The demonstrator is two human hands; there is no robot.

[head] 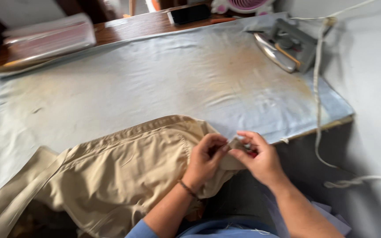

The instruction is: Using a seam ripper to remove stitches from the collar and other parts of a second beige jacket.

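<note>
A tan garment (120, 176) lies bunched over the near edge of a table covered with a stained pale blue cloth (155, 83). My left hand (206, 159) and my right hand (259, 156) meet at the garment's right end. Both pinch a small fold of the tan fabric (234, 143) between thumb and fingers. A thin band circles my left wrist. Something small and red shows under my right hand's fingers; I cannot tell what it is.
A metal iron (283, 48) rests on its side at the cloth's far right corner, its white cord (318, 101) trailing down past the table edge. A clear plastic packet (45, 42) lies far left. A dark phone (190, 13) sits at the back.
</note>
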